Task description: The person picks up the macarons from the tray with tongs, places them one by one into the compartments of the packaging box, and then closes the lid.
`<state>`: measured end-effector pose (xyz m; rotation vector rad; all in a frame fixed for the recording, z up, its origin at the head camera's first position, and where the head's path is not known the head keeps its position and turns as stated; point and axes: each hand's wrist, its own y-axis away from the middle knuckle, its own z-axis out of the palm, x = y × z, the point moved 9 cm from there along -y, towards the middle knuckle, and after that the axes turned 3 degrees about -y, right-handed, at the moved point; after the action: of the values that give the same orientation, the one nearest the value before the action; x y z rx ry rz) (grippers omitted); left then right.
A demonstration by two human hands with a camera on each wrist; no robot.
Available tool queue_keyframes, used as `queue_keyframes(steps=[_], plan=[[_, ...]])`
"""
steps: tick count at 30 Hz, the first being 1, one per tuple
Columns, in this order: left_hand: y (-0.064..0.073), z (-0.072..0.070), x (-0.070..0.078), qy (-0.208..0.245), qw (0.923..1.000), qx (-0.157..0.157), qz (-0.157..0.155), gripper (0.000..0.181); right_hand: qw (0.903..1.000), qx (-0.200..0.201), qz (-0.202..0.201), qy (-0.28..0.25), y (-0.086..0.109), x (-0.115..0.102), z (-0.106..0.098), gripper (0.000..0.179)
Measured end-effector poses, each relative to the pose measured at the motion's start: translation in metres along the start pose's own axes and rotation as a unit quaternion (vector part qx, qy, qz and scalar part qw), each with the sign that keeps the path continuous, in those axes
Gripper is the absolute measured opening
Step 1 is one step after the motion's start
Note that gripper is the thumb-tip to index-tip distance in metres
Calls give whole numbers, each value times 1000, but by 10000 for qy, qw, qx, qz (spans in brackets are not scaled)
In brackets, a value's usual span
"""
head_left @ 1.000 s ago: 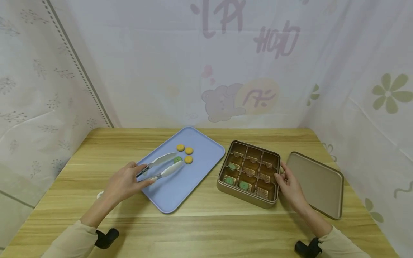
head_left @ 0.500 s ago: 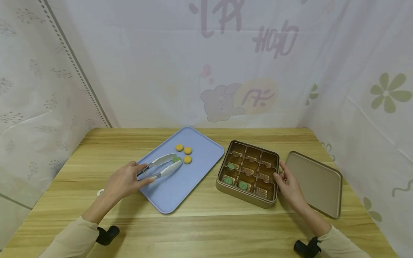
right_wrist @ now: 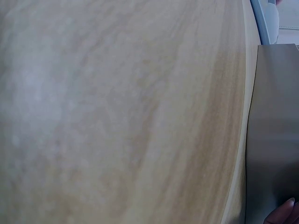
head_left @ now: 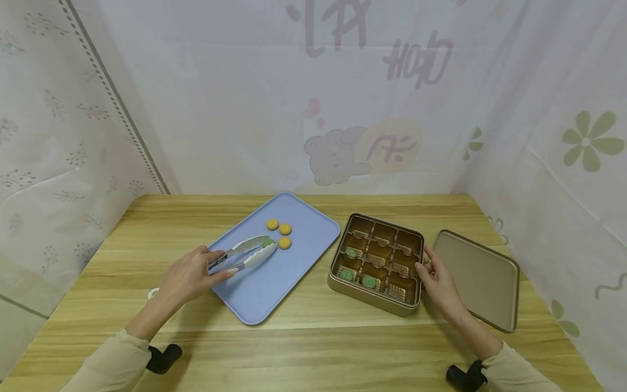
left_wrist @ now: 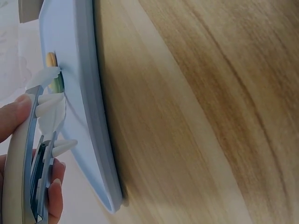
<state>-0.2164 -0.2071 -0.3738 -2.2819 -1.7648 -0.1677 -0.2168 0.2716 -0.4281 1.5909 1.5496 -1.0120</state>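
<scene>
My left hand (head_left: pixel 188 277) grips a pair of tongs (head_left: pixel 257 259) with white tips, held over the blue tray (head_left: pixel 254 305). Between the tong tips sits a green cookie (head_left: pixel 269 243), partly hidden by them; in the left wrist view the green cookie (left_wrist: pixel 57 85) shows at the tips, close to the tray surface. Three yellow cookies (head_left: pixel 285 243) lie just beyond. At the right, my right hand (head_left: pixel 441 283) holds the side of a square tin (head_left: pixel 372 301), thumb on its rim. Inside, a divided brown insert has green cookies (head_left: pixel 369 281) in three compartments, two in the front row.
A flat tin lid (head_left: pixel 482 280) lies on the wooden table (head_left: pixel 303 354) to the right of the tin, partly behind my right wrist. A patterned white cloth (head_left: pixel 235 109) rises behind and beside the table. A small white ring (head_left: pixel 153 293) shows by my left wrist.
The tong tips have drawn closer together around the green cookie. My right hand and the tin stay in place; the whole view has shifted slightly.
</scene>
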Motion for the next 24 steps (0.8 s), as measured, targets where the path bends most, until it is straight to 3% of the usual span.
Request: queue_keyframes(steps=[14,19,24], plan=[[2,-5,0,256,9995,76,-146,59,9999,-61,-31,-108,1,-1,0,60],[-4,-9,11,365,9992,64,-115,58,9998,-100,66,-170,-1,1,0,61],[-14,-13,30,527,9985,127,20,56,9997,-117,119,-163,-2,3,1,61]])
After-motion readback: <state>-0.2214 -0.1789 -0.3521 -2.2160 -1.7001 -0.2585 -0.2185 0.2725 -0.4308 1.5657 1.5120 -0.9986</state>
